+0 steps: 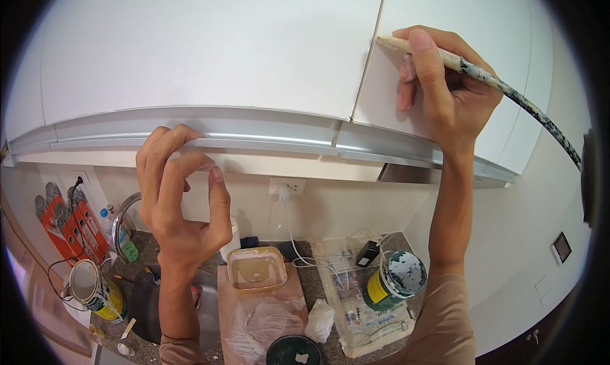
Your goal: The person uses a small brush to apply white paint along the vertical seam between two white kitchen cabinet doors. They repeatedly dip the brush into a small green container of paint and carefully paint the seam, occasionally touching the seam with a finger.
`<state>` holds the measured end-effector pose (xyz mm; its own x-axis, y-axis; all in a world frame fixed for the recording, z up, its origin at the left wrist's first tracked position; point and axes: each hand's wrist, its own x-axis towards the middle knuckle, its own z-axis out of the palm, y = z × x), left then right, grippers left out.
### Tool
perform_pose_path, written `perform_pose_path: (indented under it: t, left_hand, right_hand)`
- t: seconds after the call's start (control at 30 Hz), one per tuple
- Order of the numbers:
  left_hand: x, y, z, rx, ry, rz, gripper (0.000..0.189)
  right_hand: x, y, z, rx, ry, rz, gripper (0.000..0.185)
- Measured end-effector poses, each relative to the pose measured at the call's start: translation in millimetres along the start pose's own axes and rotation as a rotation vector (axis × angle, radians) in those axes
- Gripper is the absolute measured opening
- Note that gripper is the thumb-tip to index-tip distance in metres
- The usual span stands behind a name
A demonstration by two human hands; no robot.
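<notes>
My right hand (448, 79) grips a thin paintbrush (450, 59) with a pale, bare end and a long handle spattered black and white. Its tip touches the white cabinet door (495, 98) beside the narrow vertical gap between two doors. My left hand (186, 188) is raised at the aluminium profile (267, 126) under the wide white door (205, 45). Its fingers are curled, the upper fingertips lie on the profile, and thumb and forefinger nearly meet with nothing seen between them.
Below, a granite counter holds a plastic tub (257, 268), a paint can (394, 279) on newspaper (357, 317), another paint can (97, 291) at left and a dark round lid (294, 350). A round sink (209, 317) and faucet (125, 227) sit at left, near a wall socket (287, 186).
</notes>
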<state>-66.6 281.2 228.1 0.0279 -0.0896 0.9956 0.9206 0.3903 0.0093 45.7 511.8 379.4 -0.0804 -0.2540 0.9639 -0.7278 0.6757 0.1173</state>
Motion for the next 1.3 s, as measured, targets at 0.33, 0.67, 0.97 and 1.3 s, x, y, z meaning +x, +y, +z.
perform_pose_path:
  t: [0.33, 0.67, 0.97, 1.3]
  left_hand:
    - [-1.1, -0.9, 1.2, -0.007, 0.011, 0.0, 0.02]
    - [-0.9, -1.1, 0.8, 0.0, 0.013, 0.005, 0.019]
    - [0.5, 3.6, 3.5, -0.038, 0.022, -0.006, 0.022]
    - [4.1, 6.1, -3.5, 0.007, -0.039, -0.038, 0.021]
  right_hand:
    - [-0.8, 1.3, -0.5, -0.085, -0.043, -0.036, 0.018]
    - [-0.8, 1.0, 2.4, 0.009, -0.039, 0.013, 0.013]
    - [-2.4, -3.6, -5.2, -0.002, 0.052, -0.025, 0.019]
    - [-38.6, -5.6, -9.7, 0.371, 0.241, 0.252, 0.015]
